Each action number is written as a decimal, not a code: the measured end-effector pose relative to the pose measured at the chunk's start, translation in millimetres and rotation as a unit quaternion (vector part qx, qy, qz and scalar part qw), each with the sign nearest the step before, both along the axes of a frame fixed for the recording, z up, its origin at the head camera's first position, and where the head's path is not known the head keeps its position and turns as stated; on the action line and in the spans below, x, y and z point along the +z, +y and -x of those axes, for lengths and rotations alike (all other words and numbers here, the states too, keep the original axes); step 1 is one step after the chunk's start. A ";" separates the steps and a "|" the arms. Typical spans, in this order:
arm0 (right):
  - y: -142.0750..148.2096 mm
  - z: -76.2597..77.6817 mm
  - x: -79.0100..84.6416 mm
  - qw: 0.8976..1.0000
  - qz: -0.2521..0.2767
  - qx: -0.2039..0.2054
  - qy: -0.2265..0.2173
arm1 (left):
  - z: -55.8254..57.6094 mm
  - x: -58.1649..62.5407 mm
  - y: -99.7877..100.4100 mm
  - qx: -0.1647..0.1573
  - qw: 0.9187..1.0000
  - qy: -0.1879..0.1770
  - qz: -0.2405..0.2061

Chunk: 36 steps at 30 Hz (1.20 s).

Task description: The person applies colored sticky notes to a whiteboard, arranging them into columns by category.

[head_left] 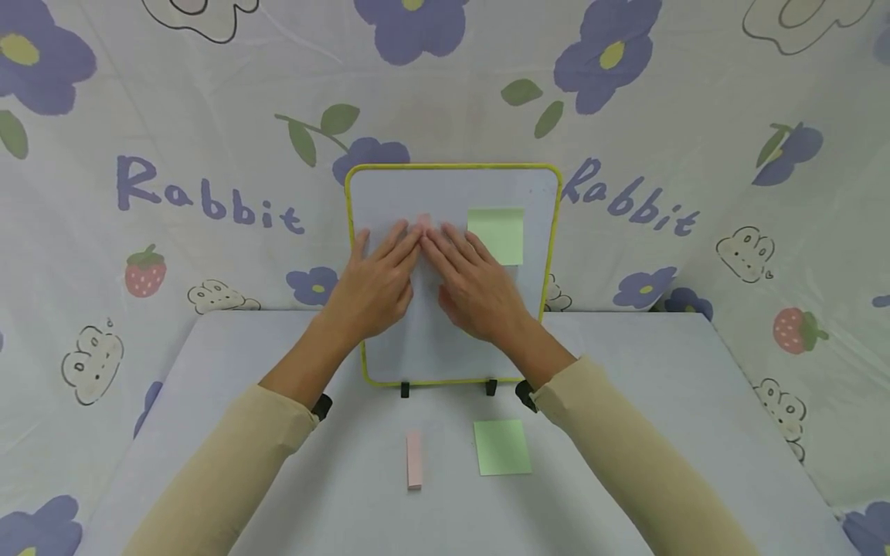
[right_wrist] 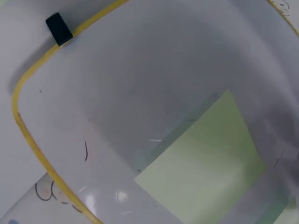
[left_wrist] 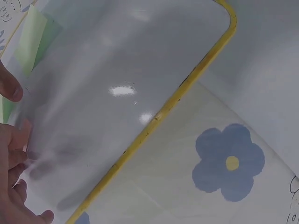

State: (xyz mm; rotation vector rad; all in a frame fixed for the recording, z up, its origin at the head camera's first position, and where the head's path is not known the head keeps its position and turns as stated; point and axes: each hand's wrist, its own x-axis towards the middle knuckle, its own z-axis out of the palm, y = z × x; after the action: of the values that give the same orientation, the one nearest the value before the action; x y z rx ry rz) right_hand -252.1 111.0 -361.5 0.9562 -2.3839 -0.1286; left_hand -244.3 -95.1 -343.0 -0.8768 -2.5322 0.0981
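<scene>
A whiteboard (head_left: pixel 445 351) with a yellow frame stands upright on the table. On its upper middle is a small pink sticky note (head_left: pixel 424 221), its lower part covered by fingers. My left hand (head_left: pixel 378 282) lies against the board with fingers spread, its index fingertip at the note. From the other side my right hand (head_left: pixel 478 289) reaches the note with straight fingertips. A square green sticky note (head_left: pixel 504 235) is on the board beside the right hand's fingers. In the left wrist view, the left fingers (left_wrist: pixel 14 186) are next to the pink note (left_wrist: pixel 22 137).
On the white table in front of the board lie a narrow pink sticky-note pad (head_left: pixel 414 460) and a square green pad (head_left: pixel 502 448). Black feet (head_left: pixel 405 390) hold the board's lower edge. Behind it hangs a patterned cloth (head_left: pixel 431 116).
</scene>
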 end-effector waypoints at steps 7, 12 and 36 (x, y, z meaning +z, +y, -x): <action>3.1 -18.3 -6.1 0.998 0.044 0.052 -0.016 | -10.8 -11.2 -7.4 -0.026 0.999 -0.013 -0.020; 9.0 -41.7 -19.8 0.991 0.072 0.110 -0.027 | -28.2 -29.1 -15.9 -0.045 0.998 -0.041 -0.027; 21.8 -131.4 -120.5 0.924 0.119 0.139 -0.337 | -113.6 -143.8 -46.8 -0.135 0.966 -0.213 0.048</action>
State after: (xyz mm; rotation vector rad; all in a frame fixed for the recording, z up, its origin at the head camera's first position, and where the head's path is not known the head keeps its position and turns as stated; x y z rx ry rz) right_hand -120.7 132.8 -482.0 1.3635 -2.7247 0.6891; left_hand -130.7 -141.9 -486.8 -1.4028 -2.7787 -0.0637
